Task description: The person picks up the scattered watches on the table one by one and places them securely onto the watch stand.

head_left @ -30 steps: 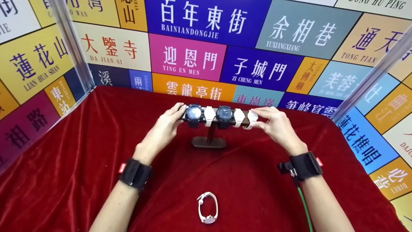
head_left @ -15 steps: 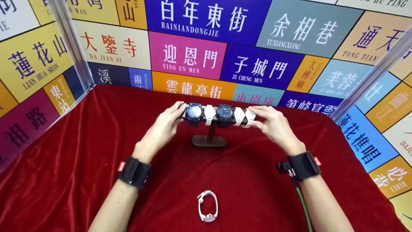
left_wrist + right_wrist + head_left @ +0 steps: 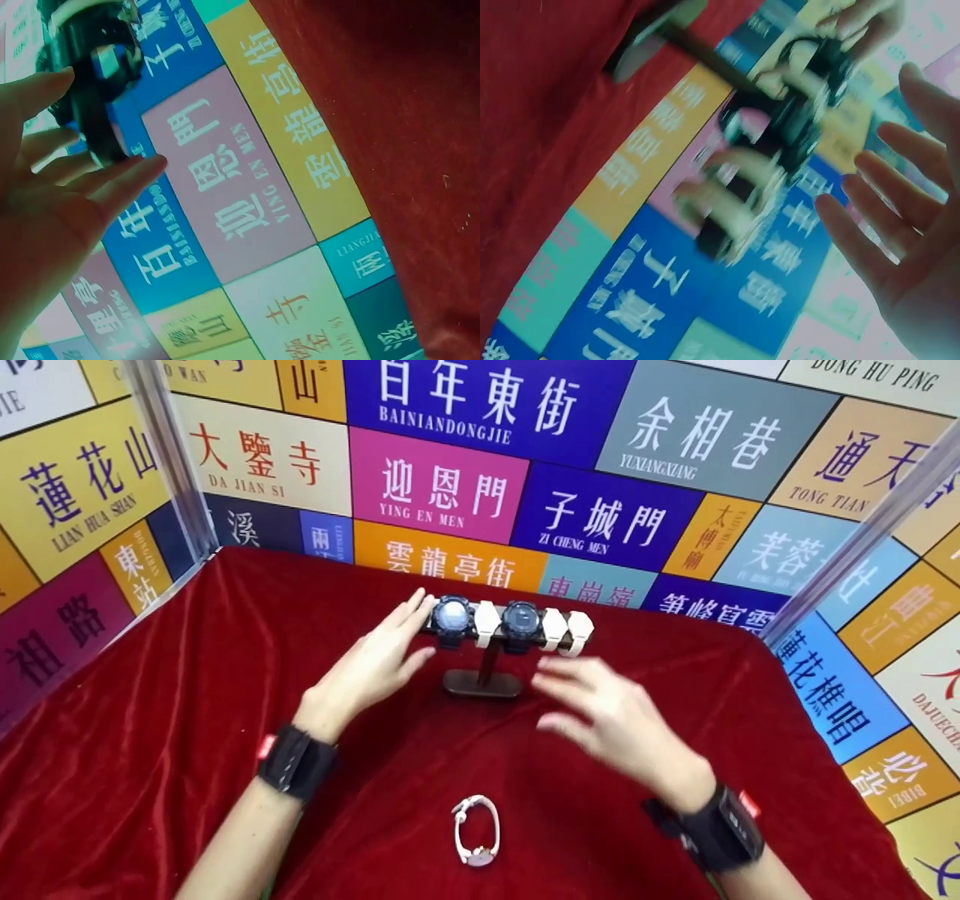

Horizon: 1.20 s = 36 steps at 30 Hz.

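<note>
A dark T-shaped watch stand (image 3: 482, 683) stands on the cloth, its bar carrying two black watches and three white ones. From left to right come a black watch (image 3: 453, 615), a white watch (image 3: 487, 619), another black watch (image 3: 520, 619) and two more white watches (image 3: 580, 627). At the bar's left end is my left hand (image 3: 371, 660), fingers extended along it and thumb spread away; contact is unclear. In front of the bar's right half, my right hand (image 3: 619, 716) hovers with nothing in it, fingers loosely extended. Blur softens the watches in the right wrist view.
A white-strapped watch (image 3: 480, 856) lies on its side on the red velvet cloth (image 3: 375, 825), nearer the front. Behind the stand rises a panel (image 3: 442, 495) of coloured street-name signs. Clear upright edges (image 3: 180, 480) stand at the left and right corners.
My right hand has let go of the rightmost white watch and drawn back toward the front, leaving that watch on the bar. My left thumb has come away from the bar's end.
</note>
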### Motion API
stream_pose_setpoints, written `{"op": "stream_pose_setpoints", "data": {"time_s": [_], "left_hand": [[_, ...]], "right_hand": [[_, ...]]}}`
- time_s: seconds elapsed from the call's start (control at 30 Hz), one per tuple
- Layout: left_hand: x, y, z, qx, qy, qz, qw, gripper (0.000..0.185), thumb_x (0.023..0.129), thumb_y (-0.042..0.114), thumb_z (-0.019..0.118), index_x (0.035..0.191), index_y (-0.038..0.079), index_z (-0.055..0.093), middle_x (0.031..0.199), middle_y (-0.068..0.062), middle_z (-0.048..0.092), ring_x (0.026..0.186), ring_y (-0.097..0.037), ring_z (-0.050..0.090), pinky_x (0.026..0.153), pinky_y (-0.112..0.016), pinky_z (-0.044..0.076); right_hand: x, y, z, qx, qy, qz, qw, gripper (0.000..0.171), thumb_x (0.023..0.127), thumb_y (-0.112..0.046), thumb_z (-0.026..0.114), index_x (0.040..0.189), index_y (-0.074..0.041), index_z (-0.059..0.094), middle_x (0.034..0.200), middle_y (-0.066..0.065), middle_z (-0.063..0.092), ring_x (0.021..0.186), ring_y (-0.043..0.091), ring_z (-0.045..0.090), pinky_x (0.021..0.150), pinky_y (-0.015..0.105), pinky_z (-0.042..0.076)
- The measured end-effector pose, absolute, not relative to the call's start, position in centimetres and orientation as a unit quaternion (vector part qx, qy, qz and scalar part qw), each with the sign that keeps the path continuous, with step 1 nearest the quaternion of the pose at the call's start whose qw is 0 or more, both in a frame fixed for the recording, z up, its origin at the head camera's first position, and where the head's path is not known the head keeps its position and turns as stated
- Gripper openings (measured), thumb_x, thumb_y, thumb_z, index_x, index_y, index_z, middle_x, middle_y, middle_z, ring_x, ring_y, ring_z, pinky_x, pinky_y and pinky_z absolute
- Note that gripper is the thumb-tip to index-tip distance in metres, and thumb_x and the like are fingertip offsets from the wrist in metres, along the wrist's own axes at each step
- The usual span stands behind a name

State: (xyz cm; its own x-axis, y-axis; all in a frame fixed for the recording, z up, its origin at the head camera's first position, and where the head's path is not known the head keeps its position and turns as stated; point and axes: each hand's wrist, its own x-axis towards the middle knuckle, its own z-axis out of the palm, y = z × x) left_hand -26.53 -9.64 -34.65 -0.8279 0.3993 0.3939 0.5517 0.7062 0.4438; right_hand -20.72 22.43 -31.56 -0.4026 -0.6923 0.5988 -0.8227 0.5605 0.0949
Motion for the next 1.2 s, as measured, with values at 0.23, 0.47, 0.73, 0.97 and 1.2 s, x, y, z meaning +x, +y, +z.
{"op": "stream_pose_setpoints", "data": {"time_s": [0.23, 0.47, 0.73, 0.97, 1.2], "left_hand": [[-22.2, -10.2, -36.3, -0.279, -0.93, -0.223, 0.082, 0.083, 0.101, 0.034, 0.058, 0.161, 0.005, 0.009, 0.168, -0.021, 0.006, 0.152, -0.045, 0.016, 0.122, -0.057, 0.026], [-16.6, -8.6, -37.3, -0.356, -0.92, -0.163, 0.036, 0.077, 0.1, 0.043, 0.057, 0.158, 0.002, 0.025, 0.16, -0.022, 0.034, 0.146, -0.041, 0.038, 0.116, -0.061, 0.035], [-12.2, -7.2, -38.7, -0.439, -0.893, -0.053, 0.088, 0.069, 0.101, 0.044, 0.056, 0.154, 0.005, 0.036, 0.151, -0.013, 0.051, 0.136, -0.025, 0.054, 0.108, -0.046, 0.05], [-11.1, -7.2, -39.5, -0.452, -0.882, -0.036, 0.127, 0.066, 0.101, 0.042, 0.056, 0.153, 0.004, 0.039, 0.147, -0.009, 0.055, 0.132, -0.021, 0.057, 0.106, -0.043, 0.052], [-11.8, -6.6, -38.3, -0.43, -0.871, -0.121, 0.203, 0.067, 0.099, 0.037, 0.062, 0.152, 0.005, 0.039, 0.146, -0.013, 0.054, 0.132, -0.024, 0.056, 0.105, -0.038, 0.052]], "right_hand": [[-17.3, 20.6, -34.0, 0.53, -0.808, 0.053, 0.253, 0.039, 0.092, -0.04, 0.07, 0.12, -0.014, 0.073, 0.122, 0.003, 0.071, 0.108, 0.017, 0.068, 0.085, 0.032, 0.059], [-15.2, 18.7, -36.3, 0.558, -0.803, 0.013, 0.207, 0.035, 0.082, -0.038, 0.08, 0.11, -0.019, 0.074, 0.114, -0.003, 0.068, 0.098, 0.01, 0.065, 0.074, 0.025, 0.056], [-13.8, 17.9, -38.9, 0.549, -0.819, -0.015, 0.163, 0.033, 0.082, -0.047, 0.078, 0.104, -0.022, 0.073, 0.105, -0.008, 0.064, 0.091, 0.007, 0.063, 0.067, 0.023, 0.054], [-13.4, 17.6, -40.3, 0.552, -0.817, 0.0, 0.169, 0.013, 0.084, -0.033, 0.079, 0.088, -0.023, 0.071, 0.087, -0.012, 0.065, 0.077, 0.006, 0.061, 0.066, 0.019, 0.053], [-14.7, 18.2, -38.4, 0.492, -0.809, 0.228, 0.229, 0.01, 0.084, -0.016, 0.08, 0.093, -0.016, 0.074, 0.09, -0.004, 0.069, 0.083, 0.009, 0.066, 0.071, 0.02, 0.055]]}}
